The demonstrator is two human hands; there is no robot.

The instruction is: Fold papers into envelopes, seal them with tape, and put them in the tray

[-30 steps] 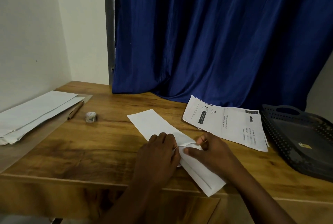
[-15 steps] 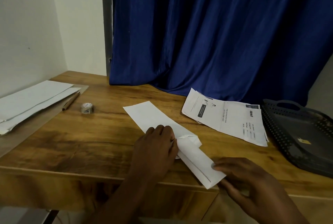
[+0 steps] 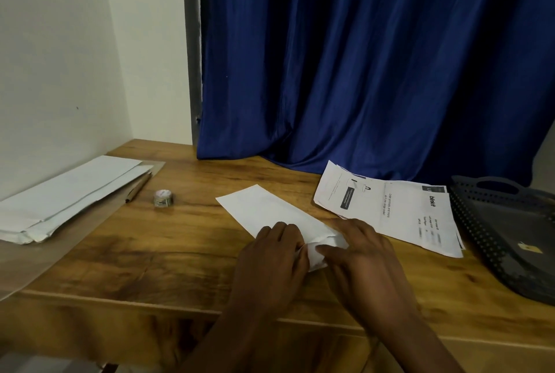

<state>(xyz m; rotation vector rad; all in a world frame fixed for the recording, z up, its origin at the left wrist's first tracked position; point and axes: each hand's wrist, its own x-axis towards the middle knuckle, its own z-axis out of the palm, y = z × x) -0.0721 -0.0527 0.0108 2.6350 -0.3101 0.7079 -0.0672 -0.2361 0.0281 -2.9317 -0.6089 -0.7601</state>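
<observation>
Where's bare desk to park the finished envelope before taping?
Free: the wood between the tape roll and the left hand, down to the front edge. Also a strip in front of the printed sheets, left of the tray. Crowded: the left edge under the paper stack and pen.

two bare forearms — no sleeves, rings or watch.

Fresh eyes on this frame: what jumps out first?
The deep blue curtain fills the back of the view behind the wooden table. At centre front, the left hand and right hand press down on a white paper mid-fold. Printed sheets lie just right of it, beside a dark perforated tray at the right edge.
</observation>
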